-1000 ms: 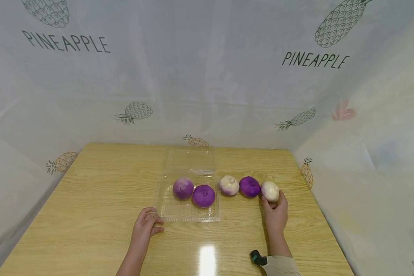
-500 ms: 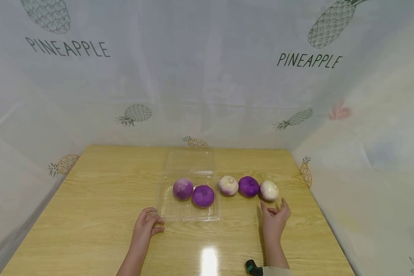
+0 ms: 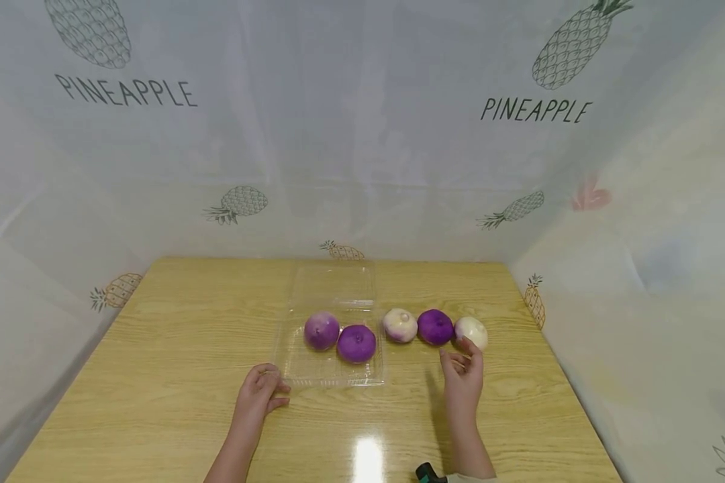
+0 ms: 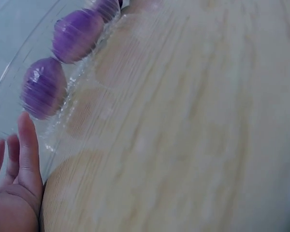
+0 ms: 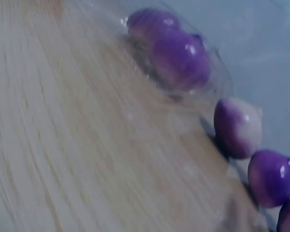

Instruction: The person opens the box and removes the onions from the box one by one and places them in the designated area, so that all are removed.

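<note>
Onions beyond both hands, right thumb and fingertips apart

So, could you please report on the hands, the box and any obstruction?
Left hand at box corner; right hand before rightmost onion, not gripping it. Two onions in box, three beside it. Lid open, no obstruction seen.
</note>
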